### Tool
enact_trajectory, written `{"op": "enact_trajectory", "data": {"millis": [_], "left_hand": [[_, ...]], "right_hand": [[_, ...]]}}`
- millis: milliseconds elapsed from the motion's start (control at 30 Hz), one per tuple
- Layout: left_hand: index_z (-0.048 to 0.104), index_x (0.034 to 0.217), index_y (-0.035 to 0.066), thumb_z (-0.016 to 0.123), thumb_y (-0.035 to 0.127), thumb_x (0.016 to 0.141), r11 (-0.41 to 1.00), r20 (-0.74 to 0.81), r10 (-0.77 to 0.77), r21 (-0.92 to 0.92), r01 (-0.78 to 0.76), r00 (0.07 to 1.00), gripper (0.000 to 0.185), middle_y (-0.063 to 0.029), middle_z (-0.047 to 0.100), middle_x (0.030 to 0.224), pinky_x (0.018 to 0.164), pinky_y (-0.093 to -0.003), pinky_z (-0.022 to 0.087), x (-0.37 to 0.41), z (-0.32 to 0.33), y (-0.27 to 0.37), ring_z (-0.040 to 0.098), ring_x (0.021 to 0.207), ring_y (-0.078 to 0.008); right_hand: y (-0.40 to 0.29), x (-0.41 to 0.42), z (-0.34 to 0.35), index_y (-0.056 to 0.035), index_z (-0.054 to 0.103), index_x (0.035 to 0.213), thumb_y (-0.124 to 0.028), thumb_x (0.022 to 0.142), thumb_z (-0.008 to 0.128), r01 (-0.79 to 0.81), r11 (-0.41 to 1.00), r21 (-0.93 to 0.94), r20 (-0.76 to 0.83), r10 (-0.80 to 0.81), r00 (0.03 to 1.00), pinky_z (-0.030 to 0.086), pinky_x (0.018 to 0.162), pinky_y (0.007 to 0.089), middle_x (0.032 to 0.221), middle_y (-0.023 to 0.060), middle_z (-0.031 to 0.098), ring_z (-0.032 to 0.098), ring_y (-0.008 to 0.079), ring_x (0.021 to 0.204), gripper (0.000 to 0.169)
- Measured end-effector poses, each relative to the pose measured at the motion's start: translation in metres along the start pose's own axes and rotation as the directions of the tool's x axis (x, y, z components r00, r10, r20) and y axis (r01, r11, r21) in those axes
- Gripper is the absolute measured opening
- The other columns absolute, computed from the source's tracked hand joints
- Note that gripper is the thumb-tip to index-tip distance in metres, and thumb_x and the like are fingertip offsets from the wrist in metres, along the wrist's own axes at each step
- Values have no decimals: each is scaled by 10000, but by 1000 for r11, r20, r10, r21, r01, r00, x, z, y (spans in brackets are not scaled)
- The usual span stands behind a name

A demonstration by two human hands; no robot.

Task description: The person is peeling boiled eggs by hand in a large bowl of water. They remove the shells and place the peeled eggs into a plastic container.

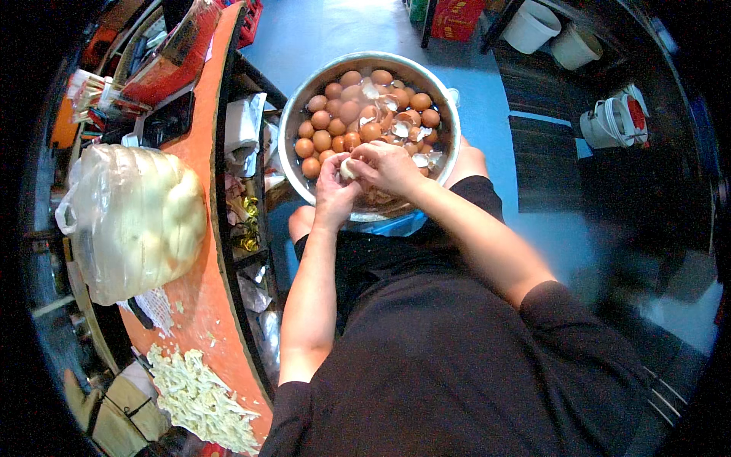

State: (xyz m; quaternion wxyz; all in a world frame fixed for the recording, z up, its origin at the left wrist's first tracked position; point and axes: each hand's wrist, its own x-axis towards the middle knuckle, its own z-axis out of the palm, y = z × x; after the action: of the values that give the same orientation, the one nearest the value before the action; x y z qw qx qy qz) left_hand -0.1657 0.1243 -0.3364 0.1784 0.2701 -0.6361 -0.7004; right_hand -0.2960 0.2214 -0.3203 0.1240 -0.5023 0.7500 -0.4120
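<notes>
A large round metal basin stands before me between my knees, full of brown eggs that sit partly in water. Broken eggshells lie among the eggs at its middle and right. Over the near rim, my left hand holds a whitish egg, mostly covered by the fingers. The fingertips of my right hand touch the same egg from the other side. How much shell is on it cannot be seen.
An orange-topped table runs along the left, bearing a clear plastic bag of pale food, a heap of cut cauliflower and a dark tray. Shelves with bags lie beneath it. White buckets stand at the right and far right.
</notes>
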Motion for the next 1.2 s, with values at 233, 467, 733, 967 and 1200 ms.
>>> {"op": "enact_trajectory", "data": {"millis": [233, 467, 733, 967, 1200], "left_hand": [[473, 1187, 48, 678, -88, 728, 998, 40, 43, -54, -41, 998, 520, -61, 559, 1137, 883, -280, 500, 2, -1, -7, 577, 1034, -158], [428, 1251, 46, 650, -115, 784, 929, -9, -32, -370, 27, 999, 542, -75, 556, 1147, 922, -318, 510, -2, 3, 14, 596, 1045, -190], [451, 1224, 32, 651, -102, 787, 957, 77, -36, -283, 57, 996, 499, -73, 530, 1184, 975, -304, 465, 0, -5, 6, 552, 1096, -171], [448, 1219, 40, 669, -93, 782, 972, -19, 28, -233, -32, 999, 507, -72, 540, 1166, 964, -304, 469, 2, -4, -3, 555, 1088, -175], [428, 1269, 31, 674, -93, 784, 964, -17, -1, -266, -4, 1000, 558, -87, 545, 1213, 978, -309, 464, -3, 1, 10, 553, 1111, -177]], "right_hand": [[11, 5, 9, -39, 658, 831, -261, 847, 611, -244, 969, 47, -25, 245, 969, 519, 734, 487, 844, 217, 665, 654, 394, 832, 227], [19, -6, 5, -19, 609, 942, -270, 847, 627, -217, 975, -50, 135, 221, 966, 523, 712, 485, 868, 232, 668, 663, 392, 829, 269], [-5, -1, 4, -72, 641, 960, -359, 906, 557, -246, 939, 239, 98, 229, 969, 518, 690, 475, 879, 179, 681, 657, 382, 807, 303], [-17, -8, 22, -53, 591, 937, -180, 920, 529, -158, 983, -90, -64, 152, 986, 510, 685, 474, 848, 197, 653, 649, 392, 807, 142], [-13, -9, 10, -52, 600, 1000, -216, 879, 620, -274, 962, -13, -98, 271, 958, 523, 729, 422, 875, 182, 672, 668, 351, 835, 205]]}}
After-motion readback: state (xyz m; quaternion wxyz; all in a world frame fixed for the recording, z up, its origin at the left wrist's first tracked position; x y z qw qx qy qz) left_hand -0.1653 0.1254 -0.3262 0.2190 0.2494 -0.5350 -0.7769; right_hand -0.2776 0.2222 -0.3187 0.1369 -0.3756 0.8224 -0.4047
